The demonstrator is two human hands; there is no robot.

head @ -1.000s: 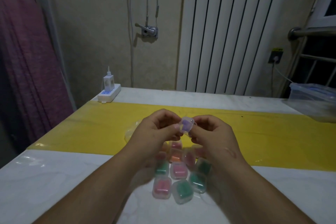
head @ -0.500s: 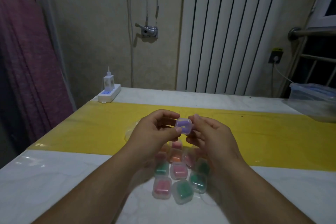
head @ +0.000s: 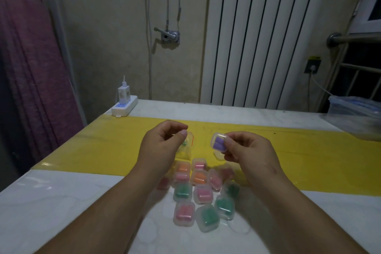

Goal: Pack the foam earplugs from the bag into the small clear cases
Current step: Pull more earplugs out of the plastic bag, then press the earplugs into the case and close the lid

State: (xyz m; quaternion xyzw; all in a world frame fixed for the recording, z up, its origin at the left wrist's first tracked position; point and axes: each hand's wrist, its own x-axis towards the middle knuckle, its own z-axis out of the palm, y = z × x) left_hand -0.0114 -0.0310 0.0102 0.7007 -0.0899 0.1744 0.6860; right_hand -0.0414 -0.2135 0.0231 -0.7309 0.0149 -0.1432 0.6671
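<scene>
Purple earplugs (head: 218, 146) fill the small clear case (head: 216, 136), which the right hand (head: 251, 150) pinches between thumb and curled fingers above the yellow strip (head: 113, 142). The left hand (head: 160, 144) hangs apart from it, fingers curled just in front of the bag (head: 188, 142); whether they grip anything cannot be told. Filled cases (head: 202, 194) cluster on the white table (head: 61, 202) below.

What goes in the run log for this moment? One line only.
right hand: pinches purple-earplug case | left hand: by bag, grip unclear | filled cases: clustered on table
</scene>
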